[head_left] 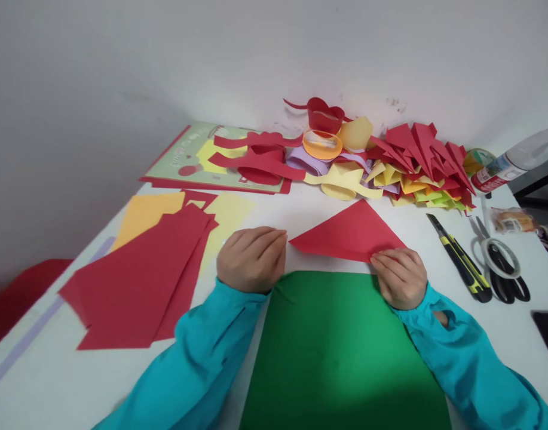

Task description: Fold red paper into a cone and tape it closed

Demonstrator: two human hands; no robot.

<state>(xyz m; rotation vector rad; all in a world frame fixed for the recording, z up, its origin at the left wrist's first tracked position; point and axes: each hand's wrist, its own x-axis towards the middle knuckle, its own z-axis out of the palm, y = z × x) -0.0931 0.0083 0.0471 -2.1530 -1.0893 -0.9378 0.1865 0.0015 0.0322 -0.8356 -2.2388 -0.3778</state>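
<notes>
The right hand (401, 278) pinches the folded red paper (349, 233), mid-frame, by its lower right edge; the left hand (252, 260) curls beside its left tip — gripping or not, I cannot tell. The green sheet (340, 346) begins just below. White table (67, 382) separates paper from cutter (459, 258), right — grey wall (256, 54) behind.

A red paper triangle (348, 233), apex pointing away, extends left from the right hand (401, 277).

Wht tbl (103, 382) | grn sheet (345, 352) ctr | red ppr pile (130, 280) L | cutter (461, 260), scissors (507, 289) R | bottle (498, 174) far R
</notes>
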